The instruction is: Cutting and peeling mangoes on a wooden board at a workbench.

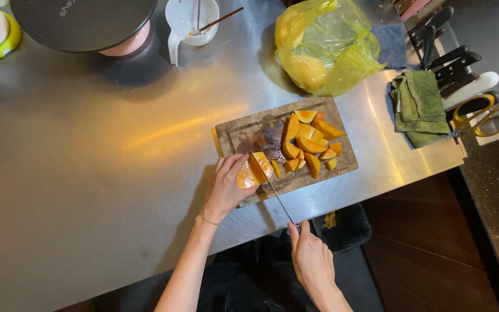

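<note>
A wooden cutting board (244,130) lies on the steel table. My left hand (225,186) presses down on a large orange fruit piece (253,171) at the board's near left corner. My right hand (311,261) grips the handle of a thin knife (274,188), whose blade runs up into that orange piece. Several cut orange wedges (310,141) are piled on the board's right half. A dark wet stain marks the board's middle.
A yellow plastic bag (324,43) holding fruit sits behind the board. A folded green cloth (418,107), knives in a block (451,60) and yellow-handled scissors (483,112) are at the right. A white jug (190,20) and a dark round appliance (88,26) stand at the back.
</note>
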